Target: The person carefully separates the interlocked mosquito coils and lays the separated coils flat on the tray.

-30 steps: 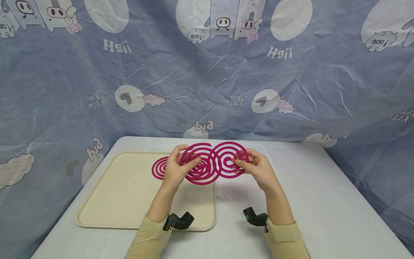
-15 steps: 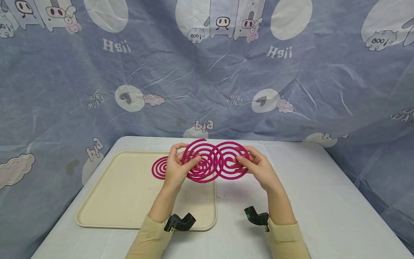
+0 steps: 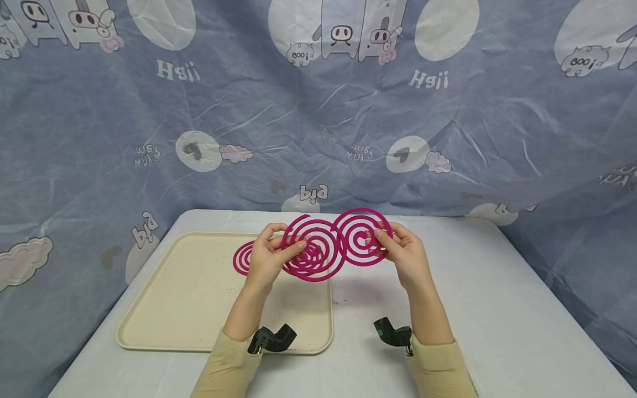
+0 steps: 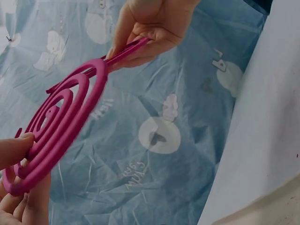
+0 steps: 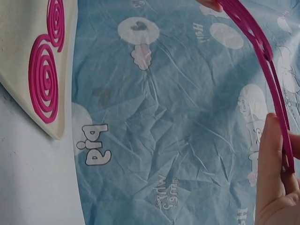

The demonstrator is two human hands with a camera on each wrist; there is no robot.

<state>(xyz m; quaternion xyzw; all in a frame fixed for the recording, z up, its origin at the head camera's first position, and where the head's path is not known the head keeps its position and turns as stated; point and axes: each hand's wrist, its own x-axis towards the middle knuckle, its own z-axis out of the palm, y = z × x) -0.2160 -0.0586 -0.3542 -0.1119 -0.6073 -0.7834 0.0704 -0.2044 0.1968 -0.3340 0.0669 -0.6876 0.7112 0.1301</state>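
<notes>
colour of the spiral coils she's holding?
Magenta pink, solid with no pattern. The coils show best in the head view, held between the left hand and right hand.

A crinkled blue cloth (image 3: 318, 121) printed with cartoon pigs and clouds hangs behind a white table (image 3: 497, 309). A cream tray (image 3: 174, 298) rests on its left side.

The person is wearing pale yellow long sleeves (image 3: 226, 362), and is sporting 2 small black cameras (image 3: 271, 338), 1 strapped at each wrist.

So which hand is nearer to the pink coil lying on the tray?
Left. The left hand is right beside the flat coil on the tray; the right hand is off the tray, further right.
</notes>
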